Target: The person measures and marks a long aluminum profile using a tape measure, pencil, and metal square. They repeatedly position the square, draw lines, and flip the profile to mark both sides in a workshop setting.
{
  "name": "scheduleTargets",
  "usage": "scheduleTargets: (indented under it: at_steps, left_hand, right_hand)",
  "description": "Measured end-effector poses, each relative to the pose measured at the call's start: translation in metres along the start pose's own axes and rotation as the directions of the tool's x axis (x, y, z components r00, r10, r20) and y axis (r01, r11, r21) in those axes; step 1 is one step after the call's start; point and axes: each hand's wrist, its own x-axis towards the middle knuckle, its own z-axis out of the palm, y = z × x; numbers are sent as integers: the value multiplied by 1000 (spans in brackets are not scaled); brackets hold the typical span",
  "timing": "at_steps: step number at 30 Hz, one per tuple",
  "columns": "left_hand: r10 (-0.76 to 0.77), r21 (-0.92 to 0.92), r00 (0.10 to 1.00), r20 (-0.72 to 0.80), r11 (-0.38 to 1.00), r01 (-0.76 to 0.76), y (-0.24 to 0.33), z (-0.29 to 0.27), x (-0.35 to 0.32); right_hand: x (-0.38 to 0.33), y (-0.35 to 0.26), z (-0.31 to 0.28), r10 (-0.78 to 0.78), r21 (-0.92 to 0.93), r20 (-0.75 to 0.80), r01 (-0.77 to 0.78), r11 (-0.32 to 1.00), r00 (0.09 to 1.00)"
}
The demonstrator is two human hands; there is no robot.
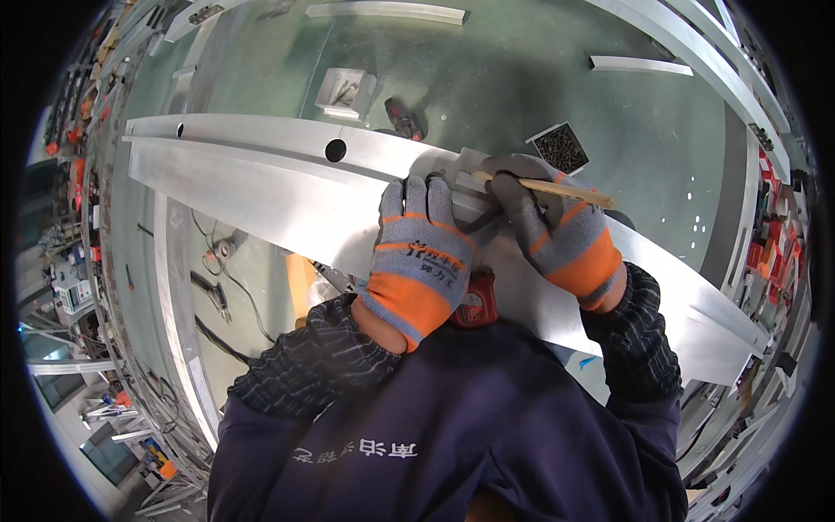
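Observation:
A long silvery metal profile (287, 196) with round holes lies crosswise before me. My left hand (422, 252), in a grey and orange glove, rests on it, fingers stretched forward and thumb side hidden. Beside those fingertips a small flat metal piece (470, 163) sits on the profile's far side. My right hand (561, 230), gloved alike, pinches a slim light-wood stick that looks like a pencil (570, 190). Its front end points left toward the metal piece; its back end sticks out to the right. A red tape measure (477, 300) is close to my body, below the left hand.
Beyond the profile are a white box (345, 93) with small parts, a dark power tool (403, 117) and a box of dark screws (559, 149). Metal strips (387, 10) lie farther out. Cables and a tool (210, 291) are on the floor at left. Cluttered racks line both sides.

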Motion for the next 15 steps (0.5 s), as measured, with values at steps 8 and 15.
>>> scheduleTargets:
  at_steps: [8,15]
  left_hand:
    - [-9,17,999,31,1000,9,-2,1,1]
    - [-17,-70,999,34,997,20,-4,2,0]
  right_hand:
    - [16,-10,1,-103,-105,71,110,988,992]
    - [15,-9,7,-145,-101,31,147,984,989]
